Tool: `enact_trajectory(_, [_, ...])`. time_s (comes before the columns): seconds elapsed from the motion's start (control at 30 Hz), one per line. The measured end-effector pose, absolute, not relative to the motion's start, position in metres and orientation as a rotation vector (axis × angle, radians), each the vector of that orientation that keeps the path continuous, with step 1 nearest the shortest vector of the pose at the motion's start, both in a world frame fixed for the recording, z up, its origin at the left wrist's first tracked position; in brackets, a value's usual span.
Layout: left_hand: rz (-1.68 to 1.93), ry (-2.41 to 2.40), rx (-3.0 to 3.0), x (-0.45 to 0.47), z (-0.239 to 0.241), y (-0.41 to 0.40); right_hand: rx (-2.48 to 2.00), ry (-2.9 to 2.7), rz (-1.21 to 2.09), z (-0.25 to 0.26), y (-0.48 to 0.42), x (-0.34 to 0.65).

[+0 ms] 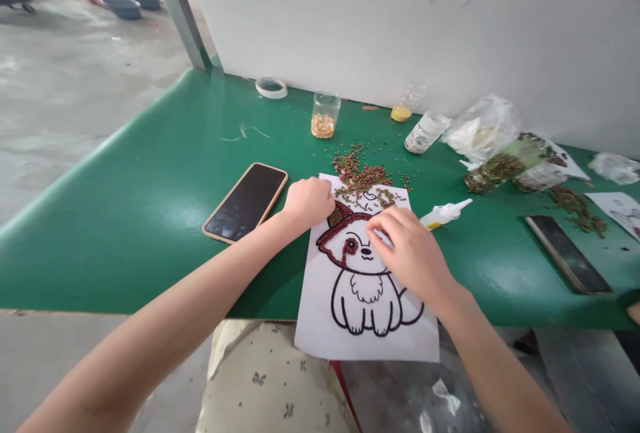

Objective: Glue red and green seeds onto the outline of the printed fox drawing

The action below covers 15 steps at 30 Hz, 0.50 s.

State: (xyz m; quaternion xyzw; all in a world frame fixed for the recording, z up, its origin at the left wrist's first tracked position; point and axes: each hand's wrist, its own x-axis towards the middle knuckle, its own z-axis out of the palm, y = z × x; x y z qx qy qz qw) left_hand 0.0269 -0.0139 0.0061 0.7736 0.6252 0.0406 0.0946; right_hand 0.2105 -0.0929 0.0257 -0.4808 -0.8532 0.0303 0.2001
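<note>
A white sheet with a black outline drawing of a dog lies on the green table, its near edge hanging over the table's front. The dog's hat and one eye are filled with dark red beans. My left hand rests curled on the sheet's upper left corner, fingers closed. My right hand is over the dog's face, fingertips pinched together on the paper; what they hold is too small to make out. A pile of red and green beans lies at the top of the sheet.
A phone lies left of the sheet, a white glue bottle to its right. A second phone, bean bags, small jars and a tape roll sit near the white wall.
</note>
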Motion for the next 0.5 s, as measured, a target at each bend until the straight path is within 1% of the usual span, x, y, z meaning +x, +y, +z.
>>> enact_trajectory(0.17, [0.116, 1.858, 2.313, 0.027, 0.006, -0.014, -1.476, -2.234, -0.038, 0.039, -0.043, 0.211])
enact_trajectory(0.33, [0.114, 1.861, 2.299, 0.026, 0.006, -0.013, -1.705, -2.203, -0.223, 0.016, 0.025, 0.207])
enact_trajectory(0.5, [0.122, 1.862, 2.302, 0.026, 0.005, -0.012, -1.812, -2.191, -0.230, -0.001, 0.070, 0.201])
